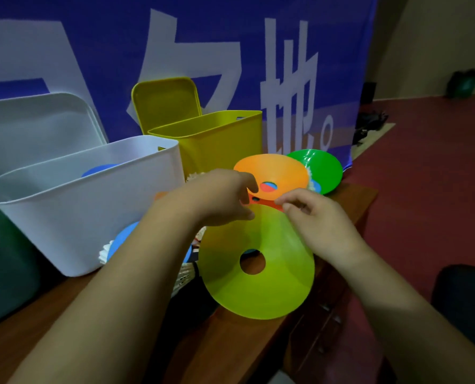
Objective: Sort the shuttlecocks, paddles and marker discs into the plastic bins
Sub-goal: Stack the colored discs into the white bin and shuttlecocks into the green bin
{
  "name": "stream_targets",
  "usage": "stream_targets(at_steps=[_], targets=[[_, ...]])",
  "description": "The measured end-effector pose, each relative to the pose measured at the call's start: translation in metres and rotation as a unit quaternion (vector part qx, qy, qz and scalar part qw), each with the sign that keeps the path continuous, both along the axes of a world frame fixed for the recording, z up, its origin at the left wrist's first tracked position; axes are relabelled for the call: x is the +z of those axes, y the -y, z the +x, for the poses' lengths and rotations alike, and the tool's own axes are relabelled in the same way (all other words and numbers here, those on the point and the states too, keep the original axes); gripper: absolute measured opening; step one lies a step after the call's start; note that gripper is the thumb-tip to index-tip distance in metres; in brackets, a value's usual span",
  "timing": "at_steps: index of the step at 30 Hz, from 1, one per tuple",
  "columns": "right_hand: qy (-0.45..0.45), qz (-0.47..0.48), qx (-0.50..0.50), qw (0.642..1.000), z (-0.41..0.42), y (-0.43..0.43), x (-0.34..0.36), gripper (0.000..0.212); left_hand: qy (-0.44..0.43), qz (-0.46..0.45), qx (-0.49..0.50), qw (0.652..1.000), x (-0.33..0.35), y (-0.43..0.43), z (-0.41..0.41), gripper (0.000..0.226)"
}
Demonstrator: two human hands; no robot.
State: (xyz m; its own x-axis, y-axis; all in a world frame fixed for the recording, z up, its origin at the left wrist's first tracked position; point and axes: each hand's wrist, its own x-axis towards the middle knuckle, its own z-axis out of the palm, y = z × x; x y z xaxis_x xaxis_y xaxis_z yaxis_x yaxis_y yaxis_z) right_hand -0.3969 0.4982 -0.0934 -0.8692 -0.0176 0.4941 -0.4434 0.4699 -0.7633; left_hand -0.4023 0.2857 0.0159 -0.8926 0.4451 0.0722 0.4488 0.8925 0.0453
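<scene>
Disc in hand: yellow-green marker disc [261, 297], tilted, far rim at 12 o'clock between both hands.
Right hand [320, 221]: fingers curled, pinching that rim at about 1 o'clock.
Left hand [219, 198]: thumb on the rim at 11 o'clock, fingers curled. In the dim light I cannot tell whether they grip it.
Destination: white bin [92, 212] at 9 o'clock of the disc, with a blue disc [99, 169] inside. The left hand is nearer, so a leftward carry looks likely.

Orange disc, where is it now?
Head view, right of centre: the orange disc lies just right of the yellow bin, overlapping the green disc.
</scene>
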Motion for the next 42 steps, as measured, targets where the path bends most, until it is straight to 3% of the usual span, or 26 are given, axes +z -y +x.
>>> stream_targets(at_steps=[3,6,10,13,17,24,30,35,42], targets=[[0.032,-0.086,-0.063,0.994,-0.018,-0.012,-0.010,0.025,-0.001,-0.014,-0.007,1.000,-0.006,-0.003,-0.006,0.041],[0.083,-0.129,-0.041,0.987,-0.030,-0.015,-0.022,0.035,0.016,0.004,-0.007,1.000,0.004,0.005,-0.001,0.026],[0.071,-0.047,-0.063,0.994,-0.038,-0.009,-0.031,0.045,0.072,0.123,0.008,0.990,0.039,0.030,0.021,0.028],[0.073,0.034,-0.092,0.993,-0.043,-0.004,-0.028,0.045,0.053,0.188,0.031,0.980,0.058,0.047,0.035,0.035],[0.070,0.099,-0.134,0.983,-0.047,0.002,-0.024,0.041,0.044,0.262,0.088,0.960,0.070,0.065,0.043,0.028],[-0.059,0.009,-0.189,0.980,-0.046,0.017,-0.011,0.014,-0.063,0.408,0.236,0.880,0.091,0.101,0.058,0.014],[-0.150,-0.029,-0.166,0.974,-0.036,0.048,0.025,0.008,-0.145,0.477,0.306,0.811,0.099,0.144,0.056,0.016],[-0.191,-0.092,-0.100,0.972,-0.029,0.086,0.053,0.012,-0.145,0.456,0.368,0.797,0.089,0.178,0.042,0.024],[-0.215,-0.080,-0.002,0.973,-0.043,0.133,0.075,0.016,-0.119,0.400,0.421,0.805,0.072,0.213,0.025,0.029]])
